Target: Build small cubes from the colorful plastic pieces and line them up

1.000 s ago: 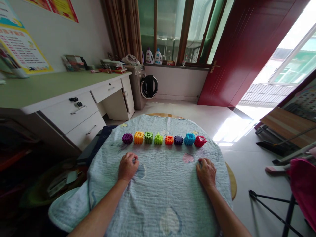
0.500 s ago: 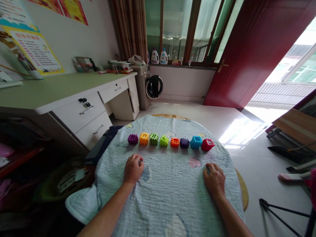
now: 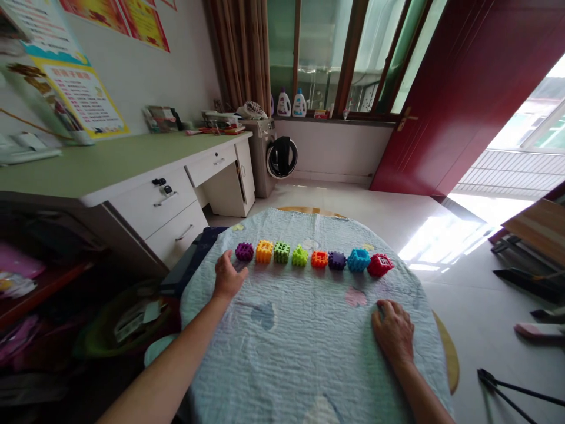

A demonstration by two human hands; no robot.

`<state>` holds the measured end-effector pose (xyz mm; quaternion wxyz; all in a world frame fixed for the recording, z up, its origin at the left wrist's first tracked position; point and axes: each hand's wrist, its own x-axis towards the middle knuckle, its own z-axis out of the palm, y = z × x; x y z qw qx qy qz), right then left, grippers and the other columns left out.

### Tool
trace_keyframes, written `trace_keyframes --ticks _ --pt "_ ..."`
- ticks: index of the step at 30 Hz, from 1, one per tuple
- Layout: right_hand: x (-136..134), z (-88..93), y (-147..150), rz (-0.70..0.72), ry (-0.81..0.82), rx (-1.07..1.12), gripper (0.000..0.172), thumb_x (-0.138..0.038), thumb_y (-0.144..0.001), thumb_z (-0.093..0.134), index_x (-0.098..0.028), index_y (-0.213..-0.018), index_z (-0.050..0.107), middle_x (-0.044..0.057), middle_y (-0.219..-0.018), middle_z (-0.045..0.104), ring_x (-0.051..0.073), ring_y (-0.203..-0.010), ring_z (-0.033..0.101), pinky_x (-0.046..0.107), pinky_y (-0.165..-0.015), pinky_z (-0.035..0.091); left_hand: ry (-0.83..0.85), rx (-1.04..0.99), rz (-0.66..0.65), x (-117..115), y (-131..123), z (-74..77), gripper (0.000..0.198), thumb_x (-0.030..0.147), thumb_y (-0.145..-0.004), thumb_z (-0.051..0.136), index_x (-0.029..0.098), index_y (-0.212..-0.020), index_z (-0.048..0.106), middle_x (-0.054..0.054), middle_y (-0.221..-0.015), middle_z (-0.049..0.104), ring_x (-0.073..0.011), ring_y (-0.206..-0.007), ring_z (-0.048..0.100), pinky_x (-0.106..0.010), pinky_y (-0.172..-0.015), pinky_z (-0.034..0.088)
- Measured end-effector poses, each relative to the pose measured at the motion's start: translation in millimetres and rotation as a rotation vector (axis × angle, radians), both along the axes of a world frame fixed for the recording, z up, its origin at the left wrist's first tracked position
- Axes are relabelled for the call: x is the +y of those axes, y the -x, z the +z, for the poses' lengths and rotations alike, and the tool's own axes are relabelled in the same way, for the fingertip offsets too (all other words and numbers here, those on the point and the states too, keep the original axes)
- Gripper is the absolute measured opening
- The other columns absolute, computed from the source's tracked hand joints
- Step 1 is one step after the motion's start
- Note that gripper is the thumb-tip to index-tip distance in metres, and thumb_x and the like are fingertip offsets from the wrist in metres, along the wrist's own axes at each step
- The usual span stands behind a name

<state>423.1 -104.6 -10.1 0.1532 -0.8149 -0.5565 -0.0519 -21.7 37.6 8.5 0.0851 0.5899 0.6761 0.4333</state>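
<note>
Several coloured interlocking toy blocks stand in a row across the cloth. At the left end is a purple block, followed by a yellow-orange block, a green block and a lime block. Further right come an orange-red block, a dark purple block, a blue block and a red block. My left hand is just left of the purple block, thumb and fingers apart, holding nothing. Lying palm down on the cloth below the red block, my right hand has loosely bent fingers and holds nothing visible.
A pale blue patterned cloth covers the round table. Behind it on the left runs a green-topped desk, with a washing machine past its end. A red door stands open at right. Black stand legs are on the floor.
My left hand has moved forward and left to beside the purple block, and its fingers have spread. My right hand stays on the cloth. The view has shifted slightly.
</note>
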Motion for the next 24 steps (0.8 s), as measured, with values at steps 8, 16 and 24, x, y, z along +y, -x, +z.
trace_keyframes --ticks 8,16,24 --pt "0.2 -1.0 -0.4 -0.004 0.002 -0.008 0.028 -0.027 -0.086 0.049 -0.019 -0.11 0.062 0.009 -0.118 0.061 0.026 -0.106 0.053 0.037 -0.09 0.038 0.206 -0.07 -0.172 44.0 22.3 -1.7 0.11 0.037 -0.052 0.078 0.011 -0.142 0.022 -0.023 -0.148 0.032 -0.0382 -0.142 0.028 -0.049 -0.118 0.024" --pt "0.4 0.3 0.6 -0.008 0.006 -0.019 0.027 -0.027 -0.086 0.049 -0.019 -0.109 0.063 0.01 -0.116 0.061 0.026 -0.105 0.054 0.037 -0.089 0.039 0.333 -0.078 -0.379 79.1 37.9 26.3 0.1 0.044 -0.047 0.079 0.015 -0.135 0.042 -0.018 -0.145 0.042 -0.0332 -0.137 0.039 -0.043 -0.114 0.031" --pt "0.7 1.2 0.9 -0.007 0.006 -0.007 0.027 -0.026 -0.086 0.05 -0.019 -0.108 0.063 0.009 -0.116 0.061 0.025 -0.105 0.054 0.036 -0.089 0.038 0.517 -0.156 -0.415 88.1 29.8 27.8 0.042 0.051 -0.062 0.064 0.017 -0.086 0.064 -0.005 -0.082 0.07 -0.0238 -0.082 0.066 -0.038 -0.082 0.052"
